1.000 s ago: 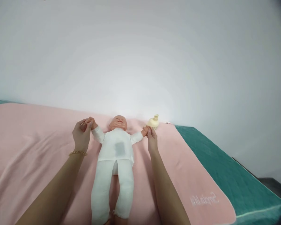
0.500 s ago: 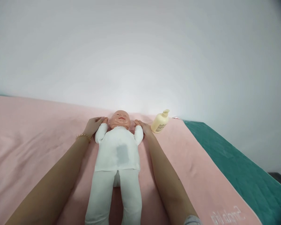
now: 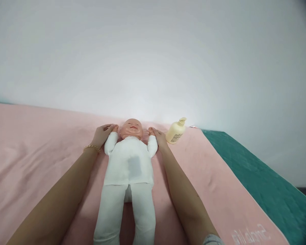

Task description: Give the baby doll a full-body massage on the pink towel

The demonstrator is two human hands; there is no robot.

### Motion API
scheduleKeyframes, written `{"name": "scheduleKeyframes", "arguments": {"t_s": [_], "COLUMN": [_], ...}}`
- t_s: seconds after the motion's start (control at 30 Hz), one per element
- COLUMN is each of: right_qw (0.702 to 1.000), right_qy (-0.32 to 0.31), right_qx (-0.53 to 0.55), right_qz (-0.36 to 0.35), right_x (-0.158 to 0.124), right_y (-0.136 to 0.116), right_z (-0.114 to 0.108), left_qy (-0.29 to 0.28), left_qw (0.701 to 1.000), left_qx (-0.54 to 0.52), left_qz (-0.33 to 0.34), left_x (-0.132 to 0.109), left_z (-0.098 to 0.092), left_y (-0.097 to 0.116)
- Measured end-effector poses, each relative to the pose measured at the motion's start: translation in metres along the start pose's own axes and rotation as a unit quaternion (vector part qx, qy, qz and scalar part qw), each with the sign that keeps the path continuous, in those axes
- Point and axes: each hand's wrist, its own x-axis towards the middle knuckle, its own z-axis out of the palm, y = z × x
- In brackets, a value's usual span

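Observation:
A baby doll (image 3: 122, 163) in a white top and white trousers lies on its back, head at the far end and both arms raised beside its head. My left hand (image 3: 102, 134), with a beaded bracelet at the wrist, pinches the doll's small hand on the left side. On the other side, my right hand (image 3: 160, 137) holds the doll's other hand between thumb and fingers; part of my grip is hidden. A grey rectangular patch shows on the doll's top. Close beyond my right hand stands a pale yellow pump bottle (image 3: 175, 132).
Under the doll spreads a pink cloth (image 3: 46, 149), wrinkled on the left and lettered at the lower right. A green surface (image 3: 260, 170) shows past its right edge. A pale wall (image 3: 142, 61) rises directly behind.
Both hands keep their hold on the doll's hands. My right hand and the doll's hand in it have shifted slightly. The whole view has moved a little.

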Motion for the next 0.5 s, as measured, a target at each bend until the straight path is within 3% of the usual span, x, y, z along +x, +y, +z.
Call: {"name": "scheduleKeyframes", "arguments": {"t_s": [0.13, 0.23, 0.37, 0.5], "right_qw": [0.998, 0.995, 0.994, 0.993], "right_qy": [0.031, 0.05, 0.05, 0.069], "right_qx": [0.04, 0.065, 0.033, -0.029], "right_qz": [-0.022, -0.061, -0.096, -0.093], "right_x": [-0.001, -0.016, -0.06, -0.123], "right_y": [-0.014, -0.036, -0.068, -0.08], "right_z": [-0.018, -0.024, -0.03, -0.04], "left_qy": [0.067, 0.115, 0.142, 0.138], "left_qw": [0.993, 0.985, 0.966, 0.953], "left_qx": [-0.053, 0.029, 0.18, 0.243], "left_qz": [0.086, 0.125, 0.12, 0.121], "left_x": [-0.015, -0.036, -0.075, -0.12], "left_z": [-0.003, -0.011, -0.024, -0.042], "left_y": [0.025, 0.053, 0.086, 0.094]}}
